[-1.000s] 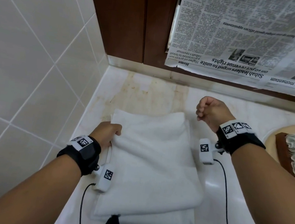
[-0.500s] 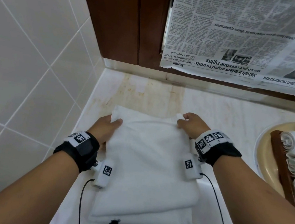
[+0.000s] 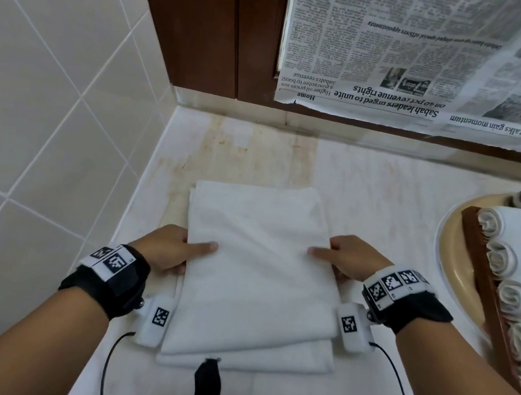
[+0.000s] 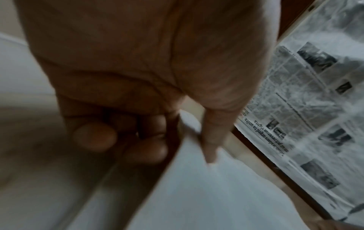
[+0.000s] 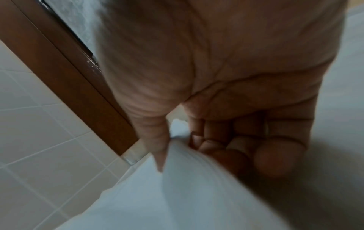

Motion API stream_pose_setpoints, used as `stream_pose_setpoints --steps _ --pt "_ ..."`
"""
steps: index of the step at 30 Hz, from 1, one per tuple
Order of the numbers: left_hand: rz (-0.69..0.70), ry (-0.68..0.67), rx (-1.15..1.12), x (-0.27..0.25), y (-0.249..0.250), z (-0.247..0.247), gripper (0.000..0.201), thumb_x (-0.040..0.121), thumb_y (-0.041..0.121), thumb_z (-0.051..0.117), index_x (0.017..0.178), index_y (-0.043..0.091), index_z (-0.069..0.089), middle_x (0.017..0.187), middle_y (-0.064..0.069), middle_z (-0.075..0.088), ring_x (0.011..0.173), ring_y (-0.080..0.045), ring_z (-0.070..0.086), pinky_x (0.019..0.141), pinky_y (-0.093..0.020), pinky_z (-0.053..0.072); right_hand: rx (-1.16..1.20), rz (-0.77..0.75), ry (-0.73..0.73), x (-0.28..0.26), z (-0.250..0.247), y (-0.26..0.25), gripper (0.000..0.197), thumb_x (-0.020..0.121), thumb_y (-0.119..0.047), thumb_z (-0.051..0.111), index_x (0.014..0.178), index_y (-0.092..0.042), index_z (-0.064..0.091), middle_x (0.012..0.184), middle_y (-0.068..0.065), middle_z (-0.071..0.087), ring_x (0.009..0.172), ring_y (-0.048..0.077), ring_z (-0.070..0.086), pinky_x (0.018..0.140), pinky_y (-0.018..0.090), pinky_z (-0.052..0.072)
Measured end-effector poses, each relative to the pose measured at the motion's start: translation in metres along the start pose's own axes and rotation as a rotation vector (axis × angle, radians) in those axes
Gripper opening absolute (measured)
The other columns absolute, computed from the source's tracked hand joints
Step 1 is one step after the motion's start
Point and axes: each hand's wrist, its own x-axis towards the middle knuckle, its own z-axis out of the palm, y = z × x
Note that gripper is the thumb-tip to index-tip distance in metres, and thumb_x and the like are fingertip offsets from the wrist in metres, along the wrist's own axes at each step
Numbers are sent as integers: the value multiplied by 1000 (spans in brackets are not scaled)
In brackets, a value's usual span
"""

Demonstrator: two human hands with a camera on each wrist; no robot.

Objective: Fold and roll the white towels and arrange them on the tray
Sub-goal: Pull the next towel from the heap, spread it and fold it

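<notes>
Soft matt cloth towel (image 3: 257,262) on a glossy, stained stone counter (image 3: 385,186) (newsprint (image 3: 418,52) above).

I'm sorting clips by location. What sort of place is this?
Probably a bathroom vanity, perhaps in a hotel: tiled wall, marble-like counter, and rolled white towels on a tray.

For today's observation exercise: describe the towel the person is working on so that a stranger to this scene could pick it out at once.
Start at the pale stone counter below the hanging newspaper. In its middle lies the flat white towel, with the left hand and right hand pinching its side edges. Unlike the rolled towels on the wooden tray to the right, it is still a folded rectangle.
</notes>
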Motion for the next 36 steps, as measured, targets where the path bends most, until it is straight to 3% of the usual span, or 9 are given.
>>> stream_pose_setpoints --steps 2,5,10,16,21,25,29,32,36 --pt "75 41 -43 -7 -7 9 32 90 48 65 88 17 73 79 0 74 63 -12 66 64 -25 55 39 -12 45 -12 12 8 40 91 -44 66 67 -14 55 67 -1 62 63 18 58 62 30 44" --pt "54 177 -337 -20 -3 18 45 91 54 60 82 12 72 77 1 75 68 -19 70 71 -36 57 366 31 133 -26 33 23 47 87 -62 60 84 -16 67 87 3 68 84 26 65 83 38 52" --pt "-82 -51 165 -62 -24 30 57 80 72 59 62 18 59 61 6 60 56 -12 54 56 -24 38 167 52 -62 -70 53 48 48 79 -58 74 90 -12 72 88 3 73 83 23 70 68 30 52" --pt "223 11 -768 -106 -52 55 45 92 42 56 119 8 67 116 -7 72 109 -22 68 93 -35 54 806 -256 63 -109 77 58 32 93 -37 65 112 -13 72 112 3 74 107 20 69 102 43 49" --pt "250 147 -242 -130 -61 73 26 88 45 63 97 23 74 94 12 76 89 -9 72 84 -32 57 197 -315 -22 -128 81 62 35 92 -48 62 112 -20 71 112 -8 72 103 8 67 86 23 46" --pt "244 247 -675 -154 -58 83 75 61 74 75 105 13 74 102 -6 76 93 -24 73 81 -43 54 800 -263 -8 -153 76 61 42 94 -45 62 108 -6 72 102 7 76 94 20 73 80 31 54" --pt "151 212 -382 -174 -72 104 71 57 73 71 100 16 75 97 5 76 92 -14 72 87 -34 52 192 -182 -145 -170 90 81 39 94 -48 62 88 -10 69 76 5 75 70 21 71 64 35 56" --pt "118 359 -449 -183 -84 121 45 80 53 74 90 9 75 93 -2 77 93 -23 72 86 -37 54 234 -154 -157 -182 99 95 35 99 -35 57 77 -8 56 62 9 68 54 20 61 56 30 48" --pt "-84 292 -183 -191 -91 140 47 91 51 61 95 5 70 95 -8 71 84 -23 66 67 -30 48 -157 -93 -131 -189 108 111 34 96 -41 57 74 -15 59 66 0 64 61 16 59 59 27 42"
